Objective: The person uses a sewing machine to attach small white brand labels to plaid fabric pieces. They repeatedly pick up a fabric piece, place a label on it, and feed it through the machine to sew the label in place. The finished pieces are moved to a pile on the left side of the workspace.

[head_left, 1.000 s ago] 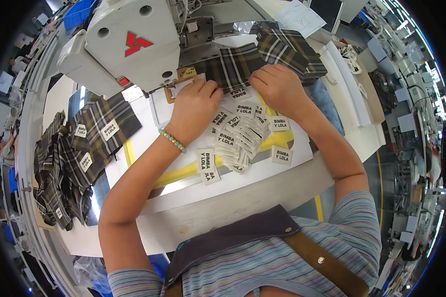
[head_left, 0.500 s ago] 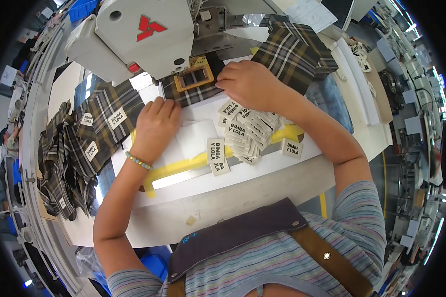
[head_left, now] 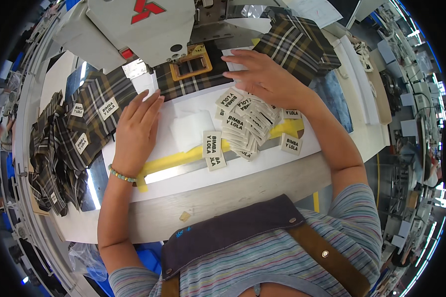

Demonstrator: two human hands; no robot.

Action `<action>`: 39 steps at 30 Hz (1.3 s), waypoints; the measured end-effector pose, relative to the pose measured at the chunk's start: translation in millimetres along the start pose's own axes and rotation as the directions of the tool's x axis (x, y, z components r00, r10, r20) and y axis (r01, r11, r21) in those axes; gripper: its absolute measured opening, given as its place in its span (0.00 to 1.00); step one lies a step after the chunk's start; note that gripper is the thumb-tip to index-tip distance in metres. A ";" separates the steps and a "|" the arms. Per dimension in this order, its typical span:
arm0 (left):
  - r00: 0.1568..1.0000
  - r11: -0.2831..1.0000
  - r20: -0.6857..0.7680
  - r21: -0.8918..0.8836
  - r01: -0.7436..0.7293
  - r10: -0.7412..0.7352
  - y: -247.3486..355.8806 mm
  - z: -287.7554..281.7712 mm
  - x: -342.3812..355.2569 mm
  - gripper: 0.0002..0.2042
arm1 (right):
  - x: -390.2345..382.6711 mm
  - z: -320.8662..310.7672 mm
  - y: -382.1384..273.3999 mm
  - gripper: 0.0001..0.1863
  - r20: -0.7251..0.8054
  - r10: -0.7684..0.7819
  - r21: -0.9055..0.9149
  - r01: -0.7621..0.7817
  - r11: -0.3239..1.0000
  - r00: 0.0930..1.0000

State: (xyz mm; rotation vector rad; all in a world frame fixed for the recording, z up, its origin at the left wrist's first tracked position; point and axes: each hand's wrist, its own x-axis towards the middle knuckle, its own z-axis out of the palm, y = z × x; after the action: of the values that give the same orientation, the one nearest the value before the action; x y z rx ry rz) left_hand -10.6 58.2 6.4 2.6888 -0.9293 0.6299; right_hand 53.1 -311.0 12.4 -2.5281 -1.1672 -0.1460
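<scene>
A dark plaid fabric piece (head_left: 166, 89) lies under the head of a white sewing machine (head_left: 134, 29). A yellow-brown frame clamp (head_left: 191, 63) sits on that fabric. My left hand (head_left: 138, 124) is at the fabric's near left edge, its fingers stretched out and apart from the thumb. To the right of the clamp, my right hand (head_left: 262, 76) hovers with fingers spread and nothing between them. Below it lies a heap of cream fabric labels (head_left: 248, 123) with dark print. A white square sheet (head_left: 191, 131) rests on the work surface between my hands.
Plaid pieces bearing labels (head_left: 104, 94) hang in a crumpled pile at the left. More plaid pieces (head_left: 297, 49) are stacked at the far right. Yellow tape (head_left: 168, 167) runs along the white board, and a blue bin (head_left: 148, 260) stands below the table's near edge.
Both hands have loosened from the plaid fabric and their fingers have spread. The left hand has drawn back toward me and left; the right has lifted slightly outward.
</scene>
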 end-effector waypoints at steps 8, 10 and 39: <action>0.993 0.996 -0.091 -0.040 -0.079 0.075 -5.8 1.2 -1.0 0.12 | -2.4 -0.2 -2.0 0.25 0.064 -0.056 -0.146 0.065 0.987 0.996; 0.993 0.996 -0.094 -0.043 -0.082 0.077 -7.6 0.1 -1.7 0.11 | -2.4 0.4 -0.9 0.25 0.068 -0.045 -0.164 0.055 0.985 0.997; 0.997 0.987 0.028 -0.145 -0.065 0.069 -5.4 4.4 -1.0 0.18 | -5.6 -1.4 8.2 0.22 0.051 -0.061 0.022 0.060 0.998 0.997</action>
State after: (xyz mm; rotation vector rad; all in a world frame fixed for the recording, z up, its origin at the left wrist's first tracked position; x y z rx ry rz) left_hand -6.5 61.4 1.6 2.5575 -1.0360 0.5117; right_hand 55.7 -320.5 10.1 -2.4933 -1.2591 -0.0837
